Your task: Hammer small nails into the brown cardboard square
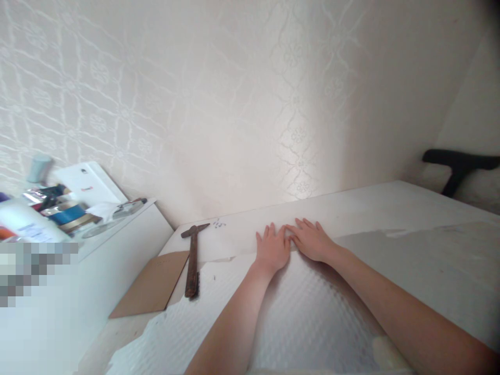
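My left hand (273,247) lies flat with its fingers spread, near the far edge of a sheet of bubble wrap (304,323). Beside it, my right hand (310,239) is also flat and spread, and the two hands touch at the thumbs. Under the fingertips is the white tabletop (242,234). To the left, a hammer (192,260) with a worn wooden handle rests partly over a brown board (152,284). A small scatter of nails (219,224) lies by the hammer's head.
A white cabinet (128,245) stands at the left, crowded with a blue roll of tape (66,213), a white box (91,182) and other items. The patterned wall (234,130) rises behind the table. A black armrest-like part (459,161) is at the far right.
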Action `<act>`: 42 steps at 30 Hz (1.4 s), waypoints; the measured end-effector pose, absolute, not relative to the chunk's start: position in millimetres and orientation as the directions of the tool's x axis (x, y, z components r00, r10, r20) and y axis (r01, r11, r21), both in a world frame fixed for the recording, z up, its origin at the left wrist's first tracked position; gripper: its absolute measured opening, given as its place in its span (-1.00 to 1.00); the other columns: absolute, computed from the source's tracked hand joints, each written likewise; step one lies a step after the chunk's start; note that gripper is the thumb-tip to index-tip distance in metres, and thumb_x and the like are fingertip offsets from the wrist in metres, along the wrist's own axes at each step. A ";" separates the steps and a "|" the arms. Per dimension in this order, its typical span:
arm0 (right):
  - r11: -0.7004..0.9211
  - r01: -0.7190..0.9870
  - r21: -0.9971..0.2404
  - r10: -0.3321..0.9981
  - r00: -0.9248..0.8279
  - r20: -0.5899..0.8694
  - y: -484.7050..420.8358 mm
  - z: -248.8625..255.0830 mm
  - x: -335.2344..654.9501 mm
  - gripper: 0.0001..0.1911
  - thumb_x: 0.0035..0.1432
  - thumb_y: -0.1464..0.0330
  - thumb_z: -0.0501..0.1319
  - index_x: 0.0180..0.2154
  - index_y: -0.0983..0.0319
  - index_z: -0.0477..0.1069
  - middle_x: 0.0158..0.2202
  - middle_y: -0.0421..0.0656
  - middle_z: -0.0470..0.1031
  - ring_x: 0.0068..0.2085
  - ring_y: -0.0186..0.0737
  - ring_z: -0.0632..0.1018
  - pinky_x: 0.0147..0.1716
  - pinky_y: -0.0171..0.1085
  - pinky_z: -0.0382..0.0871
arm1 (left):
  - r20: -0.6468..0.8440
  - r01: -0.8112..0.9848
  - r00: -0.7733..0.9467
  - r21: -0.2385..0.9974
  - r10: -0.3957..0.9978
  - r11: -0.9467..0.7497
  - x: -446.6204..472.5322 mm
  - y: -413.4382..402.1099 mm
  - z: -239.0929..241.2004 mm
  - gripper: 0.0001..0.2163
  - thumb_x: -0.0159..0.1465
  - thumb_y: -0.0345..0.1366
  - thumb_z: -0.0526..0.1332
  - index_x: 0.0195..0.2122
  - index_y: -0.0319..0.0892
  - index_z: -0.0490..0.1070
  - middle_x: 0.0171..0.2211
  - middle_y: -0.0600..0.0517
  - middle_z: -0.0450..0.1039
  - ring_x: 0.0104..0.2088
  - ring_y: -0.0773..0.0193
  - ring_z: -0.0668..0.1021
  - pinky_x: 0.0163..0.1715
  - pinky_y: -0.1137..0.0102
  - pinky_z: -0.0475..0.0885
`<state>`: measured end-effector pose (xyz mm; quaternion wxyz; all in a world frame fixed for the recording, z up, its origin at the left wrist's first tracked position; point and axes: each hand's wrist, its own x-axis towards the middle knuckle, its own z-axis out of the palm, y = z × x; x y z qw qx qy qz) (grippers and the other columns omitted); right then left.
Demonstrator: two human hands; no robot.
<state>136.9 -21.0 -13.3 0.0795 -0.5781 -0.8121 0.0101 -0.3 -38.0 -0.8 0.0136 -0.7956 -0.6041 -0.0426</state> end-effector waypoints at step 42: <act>0.330 0.939 -0.094 0.941 -0.319 0.112 -22.4 -11.3 136.2 -0.48 0.28 0.29 -0.18 0.23 0.18 0.11 0.26 0.11 0.08 0.24 0.16 0.12 0.10 0.19 0.04 | 0.107 0.960 0.272 0.037 0.956 -0.278 -0.9 -37.1 -3.7 -0.54 0.36 -0.14 -0.25 0.24 -0.11 0.04 0.26 -0.22 0.04 0.25 -0.03 0.12 0.14 -0.06 0.06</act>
